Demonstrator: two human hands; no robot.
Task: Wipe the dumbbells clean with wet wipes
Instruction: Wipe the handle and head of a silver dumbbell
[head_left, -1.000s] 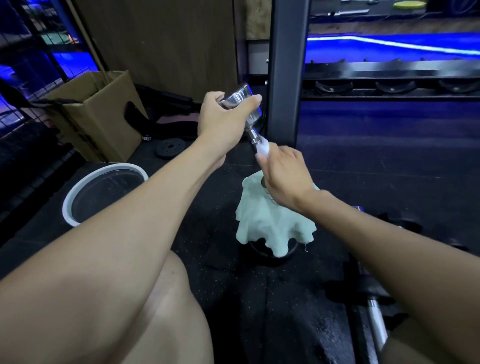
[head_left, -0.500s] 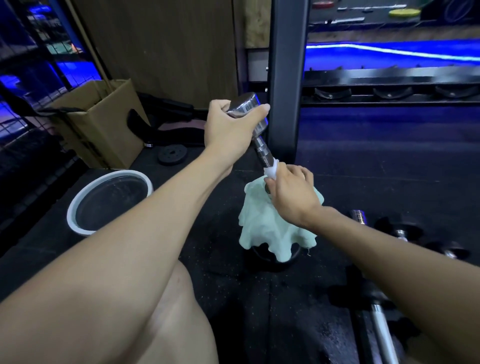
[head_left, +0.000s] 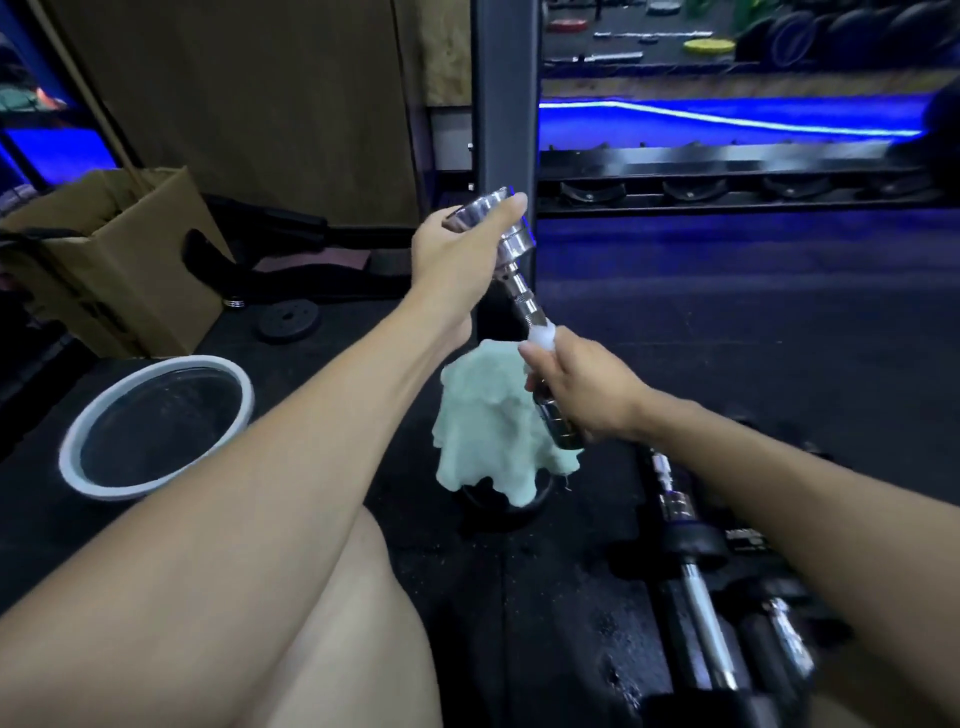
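Note:
I hold a chrome dumbbell (head_left: 522, 288) tilted in the air above the black floor. My left hand (head_left: 457, 249) grips its upper head. My right hand (head_left: 582, 387) is wrapped round the handle with a white wet wipe (head_left: 540, 332) bunched between fingers and bar. The dumbbell's lower chrome head (head_left: 558, 426) shows just below my right hand. A pale green cloth (head_left: 483, 431) lies draped over a dark round object on the floor behind the dumbbell.
A white-rimmed basin (head_left: 156, 426) sits on the floor at left, a cardboard box (head_left: 114, 265) behind it. More dumbbells and a chrome bar (head_left: 701, 582) lie at lower right under my right forearm. A grey rack post (head_left: 504, 104) stands close behind. My bare knee fills the bottom middle.
My right hand with the wipe slid down the handle from near the upper head toward the lower head, then sits mid-handle now. The left hand keeps its grip and the dumbbell's lower head has come into view.

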